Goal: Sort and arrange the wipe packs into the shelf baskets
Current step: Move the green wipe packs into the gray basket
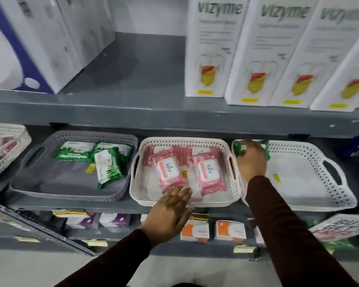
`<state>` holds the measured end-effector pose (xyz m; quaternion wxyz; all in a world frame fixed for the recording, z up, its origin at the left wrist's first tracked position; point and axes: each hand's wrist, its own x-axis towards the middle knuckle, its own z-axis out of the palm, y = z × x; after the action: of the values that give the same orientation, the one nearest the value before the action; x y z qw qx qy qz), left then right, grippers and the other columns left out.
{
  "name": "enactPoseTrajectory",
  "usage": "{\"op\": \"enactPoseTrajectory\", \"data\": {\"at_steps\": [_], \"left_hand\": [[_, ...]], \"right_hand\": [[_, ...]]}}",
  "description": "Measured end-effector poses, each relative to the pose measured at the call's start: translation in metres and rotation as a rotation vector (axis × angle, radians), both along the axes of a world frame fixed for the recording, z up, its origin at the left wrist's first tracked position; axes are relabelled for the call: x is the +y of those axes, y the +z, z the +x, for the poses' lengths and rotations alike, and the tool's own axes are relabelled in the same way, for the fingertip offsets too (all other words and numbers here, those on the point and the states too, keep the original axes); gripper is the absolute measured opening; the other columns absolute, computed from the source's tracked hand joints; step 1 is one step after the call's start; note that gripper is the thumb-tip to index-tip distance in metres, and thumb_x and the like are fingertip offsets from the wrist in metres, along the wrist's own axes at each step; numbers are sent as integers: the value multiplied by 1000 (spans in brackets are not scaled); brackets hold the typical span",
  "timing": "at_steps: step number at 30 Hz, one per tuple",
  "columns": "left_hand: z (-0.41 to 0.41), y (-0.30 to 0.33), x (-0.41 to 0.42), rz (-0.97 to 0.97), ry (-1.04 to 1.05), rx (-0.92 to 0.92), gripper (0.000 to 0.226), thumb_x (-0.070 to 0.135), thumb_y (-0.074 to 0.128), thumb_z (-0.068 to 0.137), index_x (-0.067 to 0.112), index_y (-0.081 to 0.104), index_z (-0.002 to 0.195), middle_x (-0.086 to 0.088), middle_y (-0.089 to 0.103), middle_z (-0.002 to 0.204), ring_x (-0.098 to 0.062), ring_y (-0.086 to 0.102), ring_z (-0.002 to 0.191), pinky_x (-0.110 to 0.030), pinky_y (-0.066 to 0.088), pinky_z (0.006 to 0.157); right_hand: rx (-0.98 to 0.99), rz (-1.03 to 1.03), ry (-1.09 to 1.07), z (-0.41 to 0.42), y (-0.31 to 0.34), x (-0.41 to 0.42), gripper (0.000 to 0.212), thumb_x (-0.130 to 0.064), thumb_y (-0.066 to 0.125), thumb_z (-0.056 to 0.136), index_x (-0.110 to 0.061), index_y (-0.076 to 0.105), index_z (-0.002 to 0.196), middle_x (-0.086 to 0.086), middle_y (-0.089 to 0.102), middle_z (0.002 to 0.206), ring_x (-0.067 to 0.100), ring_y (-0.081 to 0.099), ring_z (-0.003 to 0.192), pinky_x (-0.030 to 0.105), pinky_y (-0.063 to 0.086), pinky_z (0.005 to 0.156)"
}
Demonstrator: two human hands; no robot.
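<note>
Gripping a green wipe pack (239, 146) at the back-left corner of the white basket (311, 189), my right hand (251, 160) was closed around it, placing or lifting I could not tell. My left hand (170, 212) lay open, fingers flat, at the front rim of the cream basket (145, 195) touching a pink wipe pack (169, 172); a second pink pack (208, 172) lay beside it. Grey basket (71, 183), left: three green packs (110, 166). Step judged: sorting by colour. Next move likely called for squaring the pink packs into rows.
</note>
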<state>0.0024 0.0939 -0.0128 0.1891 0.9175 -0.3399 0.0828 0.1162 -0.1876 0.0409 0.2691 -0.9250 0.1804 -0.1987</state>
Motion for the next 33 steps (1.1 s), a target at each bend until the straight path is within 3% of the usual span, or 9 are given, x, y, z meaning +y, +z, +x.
{"op": "enactPoseTrajectory", "data": {"at_steps": [4, 8, 12, 15, 20, 24, 26, 30, 33], "left_hand": [[-3, -4, -31, 16, 54, -10, 54, 40, 29, 103, 6, 54, 136, -11, 57, 139, -31, 47, 132, -34, 21, 116], [-6, -8, -49, 9, 133, 4, 51, 39, 34, 101, 7, 56, 135, -10, 58, 137, -30, 48, 132, -35, 22, 115], [-6, -8, -51, 18, 170, 23, 57, 43, 26, 103, 6, 57, 134, -10, 58, 137, -29, 49, 131, -41, 31, 113], [-7, -7, -52, 38, 183, 37, 61, 46, 21, 104, 7, 57, 134, -9, 58, 137, -28, 49, 132, -40, 29, 113], [-9, -1, -54, 62, 197, 53, 61, 46, 22, 103, 7, 57, 134, -10, 59, 137, -28, 49, 132, -35, 23, 115], [-14, 4, -49, 80, 176, 40, 57, 44, 26, 103, 8, 56, 134, -10, 58, 137, -29, 49, 132, -39, 29, 113], [-15, 3, -40, 81, 173, 38, 52, 41, 32, 102, 8, 56, 134, -9, 58, 137, -29, 48, 132, -41, 32, 113], [-16, 4, -15, 94, 175, 30, 53, 42, 29, 104, 8, 55, 135, -8, 58, 138, -28, 47, 133, -39, 31, 113], [-18, 7, 13, 84, 198, 38, 55, 42, 26, 104, 8, 55, 135, -8, 58, 137, -26, 48, 132, -34, 25, 115]], "right_hand": [[370, -245, 148, 16, -10, -51, 73, 2, 63, 74, -24, 46, 140, 10, 49, 143, 30, 38, 137, 58, 27, 106], [395, -362, 200, 15, -26, -73, 77, -1, 62, 77, -31, 39, 144, 5, 48, 143, 30, 38, 135, 58, 24, 105], [313, -486, 135, -2, -20, -77, 43, -37, 77, 69, -29, 67, 110, 3, 56, 119, 28, 42, 117, 47, 28, 95], [459, -476, 217, -20, -10, -85, 47, -59, 78, 59, -30, 62, 92, -2, 56, 110, 25, 50, 110, 43, 34, 92], [762, -167, 345, -30, -4, -105, 79, -11, 78, 59, -39, 46, 125, 1, 52, 122, 29, 50, 118, 41, 47, 97], [821, -461, 209, -28, 4, -102, 78, -40, 85, 57, -26, 55, 128, 5, 57, 127, 29, 48, 122, 45, 39, 97], [849, -370, 159, -31, 3, -104, 81, -57, 83, 50, -23, 57, 119, 7, 61, 122, 29, 51, 117, 42, 40, 95], [703, 46, 92, -46, -11, -107, 82, -41, 85, 55, -13, 48, 122, 12, 65, 117, 31, 61, 99, 37, 52, 86], [465, 258, -61, -62, -7, -93, 87, -53, 84, 52, -16, 38, 116, 8, 61, 109, 37, 62, 100, 44, 52, 88]]}}
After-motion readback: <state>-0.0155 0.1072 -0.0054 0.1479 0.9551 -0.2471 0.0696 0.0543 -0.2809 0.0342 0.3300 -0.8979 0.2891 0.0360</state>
